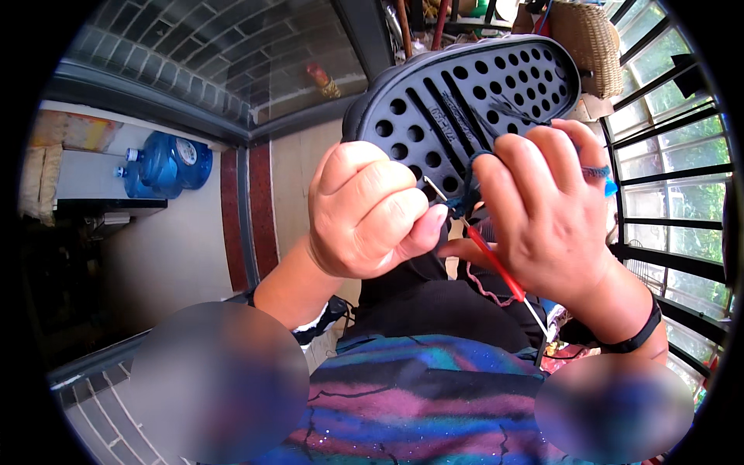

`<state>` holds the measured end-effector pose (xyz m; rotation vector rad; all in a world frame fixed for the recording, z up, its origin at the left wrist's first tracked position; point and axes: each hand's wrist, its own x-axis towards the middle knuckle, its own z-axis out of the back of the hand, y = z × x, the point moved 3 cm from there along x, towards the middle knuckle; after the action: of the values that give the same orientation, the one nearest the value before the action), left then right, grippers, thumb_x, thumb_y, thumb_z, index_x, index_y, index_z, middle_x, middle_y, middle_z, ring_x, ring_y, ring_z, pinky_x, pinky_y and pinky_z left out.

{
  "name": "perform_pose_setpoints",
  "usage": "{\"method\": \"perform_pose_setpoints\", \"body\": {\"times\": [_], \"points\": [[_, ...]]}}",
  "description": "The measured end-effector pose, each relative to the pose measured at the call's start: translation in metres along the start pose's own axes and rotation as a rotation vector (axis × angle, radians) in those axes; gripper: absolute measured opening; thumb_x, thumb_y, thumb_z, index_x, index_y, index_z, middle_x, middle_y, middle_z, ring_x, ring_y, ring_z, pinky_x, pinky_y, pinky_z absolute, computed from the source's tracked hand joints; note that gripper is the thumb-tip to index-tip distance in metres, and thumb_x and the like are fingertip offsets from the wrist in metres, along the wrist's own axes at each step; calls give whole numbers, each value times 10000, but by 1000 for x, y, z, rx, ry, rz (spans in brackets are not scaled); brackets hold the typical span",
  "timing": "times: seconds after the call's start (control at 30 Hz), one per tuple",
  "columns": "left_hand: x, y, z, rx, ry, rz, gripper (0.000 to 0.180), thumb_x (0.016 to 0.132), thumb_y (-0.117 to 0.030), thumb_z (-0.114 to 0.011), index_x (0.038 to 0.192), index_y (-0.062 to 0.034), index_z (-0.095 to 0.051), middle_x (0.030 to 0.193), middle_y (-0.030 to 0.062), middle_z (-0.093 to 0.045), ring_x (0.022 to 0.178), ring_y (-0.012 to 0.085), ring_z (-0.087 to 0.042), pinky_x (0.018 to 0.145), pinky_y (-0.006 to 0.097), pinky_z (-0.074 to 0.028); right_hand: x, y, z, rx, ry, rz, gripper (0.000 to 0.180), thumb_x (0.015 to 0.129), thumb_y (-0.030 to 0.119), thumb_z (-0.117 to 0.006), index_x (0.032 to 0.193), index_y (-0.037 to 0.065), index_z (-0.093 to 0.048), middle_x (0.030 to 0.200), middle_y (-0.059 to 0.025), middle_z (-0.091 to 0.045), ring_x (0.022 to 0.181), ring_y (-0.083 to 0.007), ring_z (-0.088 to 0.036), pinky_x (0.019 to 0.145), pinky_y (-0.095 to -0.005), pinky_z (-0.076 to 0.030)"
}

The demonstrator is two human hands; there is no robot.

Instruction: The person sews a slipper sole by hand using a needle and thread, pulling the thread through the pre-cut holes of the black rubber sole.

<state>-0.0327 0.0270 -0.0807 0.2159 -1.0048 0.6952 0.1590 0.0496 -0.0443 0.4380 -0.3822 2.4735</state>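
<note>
My left hand (364, 209) is closed in a fist, thumb pressed to the curled fingers; what it pinches, if anything, is hidden. Beside its thumb, the bare metal tip of a crochet hook (496, 265) with a red handle points up and left. Dark teal yarn (463, 208) is looped round the shaft between my hands. More of this yarn runs over the index finger and round the outer fingers of my right hand (546, 209), which is curled. The hook's handle slants down past the right thumb; whether that hand grips it too I cannot tell.
Beyond my hands is a black oblong surface (434, 97) with round holes and slots, loose dark strands on it. Blue water jugs (167, 167) stand at left by a glass-panelled frame. A wicker basket (593, 46) is at the far right, near the barred window (670, 159).
</note>
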Motion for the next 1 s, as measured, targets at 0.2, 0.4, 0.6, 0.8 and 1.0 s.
{"method": "perform_pose_setpoints", "body": {"times": [0.2,0.4,0.6,0.8,1.0], "points": [[28,-12,7,102,-132,0,143,749,-84,-780,774,-62,-641,807,58,-616,751,260,-563,652,352,-492,17,9,11,-224,-27,-21,602,771,589,-623,1006,35,-604,1053,-100,-577,1003,-278,-547,985,-506,-334],[38,-17,12,110,-164,4,149,754,-69,-777,753,-60,-628,789,71,-602,739,265,-562,647,359,-489,28,10,26,-143,-28,2,522,764,454,-659,1045,17,-622,1015,-90,-547,972,-270,-539,924,-439,-359],[37,-17,20,57,-105,-18,154,769,4,-736,770,-54,-593,807,93,-607,735,282,-554,649,375,-477,16,8,49,98,-142,70,615,781,391,-743,1232,-18,-657,1030,-77,-539,881,-260,-545,842,-416,-397],[40,-15,35,-86,-17,-5,174,743,-11,-746,731,-63,-580,767,74,-600,718,260,-549,639,359,-467,-7,13,66,235,-117,145,285,745,224,-840,918,41,-708,760,-31,-522,658,-231,-508,625,-383,-383],[48,-13,48,-262,39,7,161,700,18,-715,704,-63,-575,737,62,-586,692,239,-524,622,337,-443,-11,0,74,916,24,-124,135,871,116,-741,936,-2,-744,716,-96,-656,623,-246,-636,587,-357,-481]]}}
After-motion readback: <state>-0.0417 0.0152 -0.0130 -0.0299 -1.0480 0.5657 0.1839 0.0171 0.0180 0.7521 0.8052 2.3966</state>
